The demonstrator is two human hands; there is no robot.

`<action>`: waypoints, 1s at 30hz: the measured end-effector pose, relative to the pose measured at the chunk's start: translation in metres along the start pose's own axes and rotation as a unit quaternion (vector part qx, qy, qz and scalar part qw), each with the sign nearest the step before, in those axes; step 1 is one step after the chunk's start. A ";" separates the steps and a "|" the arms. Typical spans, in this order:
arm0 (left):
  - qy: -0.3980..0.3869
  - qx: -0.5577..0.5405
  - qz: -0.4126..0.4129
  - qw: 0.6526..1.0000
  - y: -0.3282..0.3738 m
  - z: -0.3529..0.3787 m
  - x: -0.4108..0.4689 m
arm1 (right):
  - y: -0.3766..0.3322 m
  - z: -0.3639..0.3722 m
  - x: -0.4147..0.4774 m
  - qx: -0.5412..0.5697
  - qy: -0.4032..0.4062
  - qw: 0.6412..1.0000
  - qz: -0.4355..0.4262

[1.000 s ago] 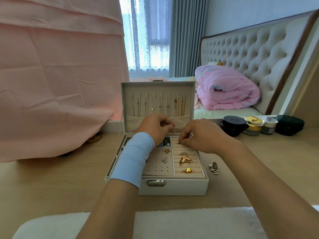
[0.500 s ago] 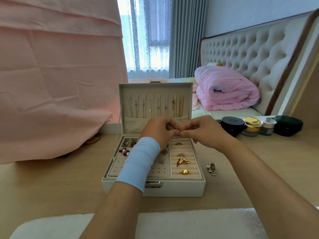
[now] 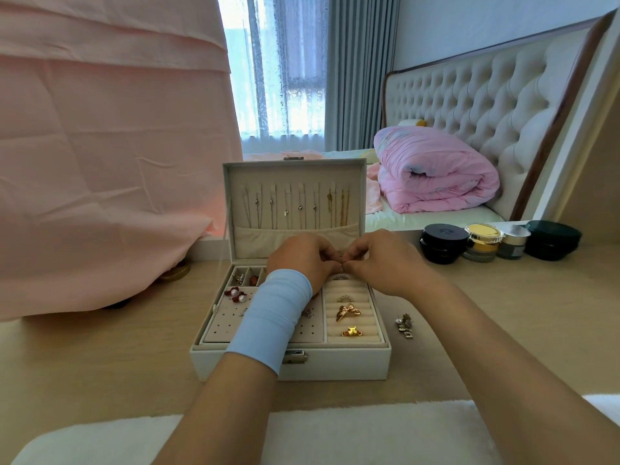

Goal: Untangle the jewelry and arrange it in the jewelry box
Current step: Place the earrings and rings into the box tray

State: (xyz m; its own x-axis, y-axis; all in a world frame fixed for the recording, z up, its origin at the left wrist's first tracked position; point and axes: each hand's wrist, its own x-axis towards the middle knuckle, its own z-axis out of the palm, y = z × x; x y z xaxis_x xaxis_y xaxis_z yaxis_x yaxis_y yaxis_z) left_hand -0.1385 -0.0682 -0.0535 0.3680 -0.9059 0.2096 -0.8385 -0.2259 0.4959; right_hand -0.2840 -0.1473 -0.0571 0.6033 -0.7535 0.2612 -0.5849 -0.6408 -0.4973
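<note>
Our blue wristband [image 3: 271, 317] hides the middle of the jewelry box [image 3: 335, 365]. A small silver jewelry piece [image 3: 404, 325] lies on the table just right of it. Farther in, our left hand [image 3: 302, 260] and right hand [image 3: 382, 261] curl above the box with fingertips meeting. We cannot tell whether they pinch anything. Necklaces [image 3: 298, 206] hang in the raised lid behind.

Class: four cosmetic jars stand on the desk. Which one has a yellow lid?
The clear glass jar, second from the left, between the round black jar and the small silver-lidded jar; the other lids are dark or silver.
</note>
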 end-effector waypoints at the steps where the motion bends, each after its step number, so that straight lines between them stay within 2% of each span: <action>1: -0.004 0.007 0.003 1.000 0.001 -0.001 0.000 | 0.000 -0.001 0.000 -0.011 -0.004 1.000 -0.004; 5: -0.028 0.065 0.027 0.997 0.004 -0.006 -0.003 | 0.000 -0.002 -0.001 -0.045 -0.018 0.999 -0.008; 8: -0.034 0.091 0.038 0.995 0.006 -0.007 -0.003 | 0.004 -0.004 0.002 -0.015 -0.034 0.999 0.001; 12: -0.034 0.048 0.039 0.998 0.001 -0.006 -0.002 | 0.006 -0.007 0.004 0.039 -0.027 0.999 0.000; 16: -0.031 -0.001 0.022 0.999 -0.005 -0.007 0.001 | 0.005 -0.005 0.004 0.045 -0.037 0.998 -0.008; 20: -0.045 -0.009 0.017 0.999 -0.005 -0.005 0.002 | 0.006 0.002 0.004 0.015 -0.040 0.999 -0.015; 25: -0.035 -0.006 0.019 0.999 -0.007 -0.004 0.002 | 0.007 0.001 0.004 0.048 -0.019 0.999 -0.013; 30: -0.039 0.031 0.024 0.998 -0.008 -0.003 0.003 | 0.004 0.003 0.005 -0.032 -0.042 0.998 -0.023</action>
State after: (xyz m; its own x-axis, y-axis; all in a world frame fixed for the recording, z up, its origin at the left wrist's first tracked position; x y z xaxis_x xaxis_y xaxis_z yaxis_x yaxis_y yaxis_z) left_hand -0.1297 -0.0680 -0.0541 0.2962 -0.9410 0.1635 -0.8788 -0.2015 0.4325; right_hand -0.2818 -0.1534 -0.0609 0.6722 -0.7095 0.2118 -0.5866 -0.6848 -0.4324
